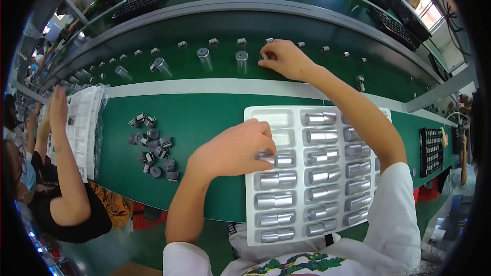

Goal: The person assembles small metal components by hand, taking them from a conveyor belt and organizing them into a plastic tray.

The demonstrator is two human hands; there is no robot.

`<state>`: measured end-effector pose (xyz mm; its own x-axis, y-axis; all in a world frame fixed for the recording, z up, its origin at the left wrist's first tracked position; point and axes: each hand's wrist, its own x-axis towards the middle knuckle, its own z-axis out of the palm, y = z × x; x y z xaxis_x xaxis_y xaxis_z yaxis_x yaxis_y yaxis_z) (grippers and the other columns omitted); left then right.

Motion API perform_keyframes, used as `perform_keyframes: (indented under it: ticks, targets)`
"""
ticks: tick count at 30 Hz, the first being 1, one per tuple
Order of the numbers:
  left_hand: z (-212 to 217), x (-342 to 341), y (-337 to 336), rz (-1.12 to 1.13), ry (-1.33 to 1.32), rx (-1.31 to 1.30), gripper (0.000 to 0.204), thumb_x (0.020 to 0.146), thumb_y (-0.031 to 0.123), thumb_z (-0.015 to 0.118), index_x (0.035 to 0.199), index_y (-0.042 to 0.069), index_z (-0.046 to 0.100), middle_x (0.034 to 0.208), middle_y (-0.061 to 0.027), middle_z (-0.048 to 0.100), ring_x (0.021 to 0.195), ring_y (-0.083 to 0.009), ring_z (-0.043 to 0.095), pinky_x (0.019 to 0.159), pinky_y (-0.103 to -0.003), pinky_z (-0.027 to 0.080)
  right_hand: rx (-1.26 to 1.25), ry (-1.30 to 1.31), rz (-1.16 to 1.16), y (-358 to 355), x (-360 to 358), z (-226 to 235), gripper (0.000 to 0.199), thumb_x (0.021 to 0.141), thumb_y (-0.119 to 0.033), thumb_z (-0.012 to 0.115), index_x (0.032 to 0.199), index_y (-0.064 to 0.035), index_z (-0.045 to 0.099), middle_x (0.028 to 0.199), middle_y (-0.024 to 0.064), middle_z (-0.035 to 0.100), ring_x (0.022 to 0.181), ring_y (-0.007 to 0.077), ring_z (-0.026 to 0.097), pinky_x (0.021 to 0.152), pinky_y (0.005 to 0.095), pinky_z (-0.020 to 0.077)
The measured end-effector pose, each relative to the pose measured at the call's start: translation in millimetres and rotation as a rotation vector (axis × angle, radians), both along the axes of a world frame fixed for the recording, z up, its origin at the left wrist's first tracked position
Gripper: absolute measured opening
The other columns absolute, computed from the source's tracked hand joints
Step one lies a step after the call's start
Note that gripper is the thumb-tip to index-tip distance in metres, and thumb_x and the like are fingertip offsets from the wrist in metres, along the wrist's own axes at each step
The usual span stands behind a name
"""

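My left hand (pixel 232 149) is over the white tray (pixel 249 184), its fingers closed round one end of a silver metal cylinder (pixel 284 159) in the left column. My right hand (pixel 287 59) reaches over the far green belt (pixel 225 69). Thumb and forefinger pinch a small silver part (pixel 264 56), mostly hidden by the fingers. Left of that hand, a grey-capped metal cylinder (pixel 241 59) stands upright on the belt, with another capped cylinder (pixel 204 59) farther left. More silver cylinders lie in the tray's pockets; two pockets (pixel 279 117) at its far left hold none.
A loose heap of small dark grey motor-like parts (pixel 156 145) lies on the green table left of the tray. Small metal parts (pixel 182 44) line the belt's far side. At far left, a co-worker's arm (pixel 66 174) rises beside another white tray (pixel 84 122). A black rack (pixel 431 151) is at right.
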<state>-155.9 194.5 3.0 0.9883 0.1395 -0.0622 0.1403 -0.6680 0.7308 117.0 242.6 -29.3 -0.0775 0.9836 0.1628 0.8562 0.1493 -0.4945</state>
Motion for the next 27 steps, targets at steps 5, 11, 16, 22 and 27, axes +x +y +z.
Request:
perform_keyframes:
  ticks: [5,11,16,22,27]
  targets:
    - [-7,-2,16,-0.027,-0.067,-0.191,0.033,0.085,0.019,0.077,0.112,0.005,0.065,0.111,-0.0065,0.062,0.102,-0.0202,0.059,0.081,-0.033,0.051,0.045,0.902,-0.168,-46,-3,17,0.033,0.087,-0.009,0.073,0.117,0.0012,0.065,0.106,0.0078,0.069,0.097,0.0154,0.067,0.087,0.0261,0.0527]
    - [-15,26,-5,0.456,-0.345,-1.029,0.034,0.095,0.010,0.066,0.125,-0.003,0.058,0.112,-0.0102,0.065,0.097,-0.0183,0.065,0.086,-0.029,0.054,-0.136,1.541,-0.146,-126,-15,15,0.031,0.098,-0.011,0.060,0.127,0.0002,0.060,0.116,0.0092,0.067,0.102,0.0154,0.066,0.089,0.0260,0.0550]
    - [-43,31,2,0.520,-0.435,-1.512,0.033,0.101,0.014,0.057,0.129,-0.003,0.056,0.120,-0.0137,0.063,0.107,-0.0203,0.064,0.092,-0.031,0.053,-0.192,1.516,-0.075,-134,-30,17,0.038,0.096,-0.006,0.062,0.133,0.0025,0.056,0.117,0.0114,0.066,0.103,0.0156,0.065,0.091,0.0271,0.0543]
    - [-45,37,0,0.727,-0.639,-1.589,0.034,0.101,0.013,0.056,0.132,-0.002,0.055,0.122,-0.0155,0.063,0.115,-0.0234,0.061,0.107,-0.036,0.048,0.150,0.975,-0.064,-144,-33,7,0.040,0.086,0.006,0.069,0.125,0.0005,0.060,0.117,0.0100,0.062,0.103,0.0153,0.061,0.088,0.0285,0.0523]
    - [-36,41,-6,0.717,-0.640,-1.479,0.029,0.102,0.013,0.055,0.126,-0.003,0.055,0.118,-0.0154,0.064,0.115,-0.0236,0.062,0.107,-0.036,0.050,0.317,0.754,-0.008,-143,-43,3,0.041,0.086,0.002,0.072,0.125,-0.0001,0.061,0.118,0.0122,0.064,0.103,0.0193,0.063,0.088,0.0310,0.0527]
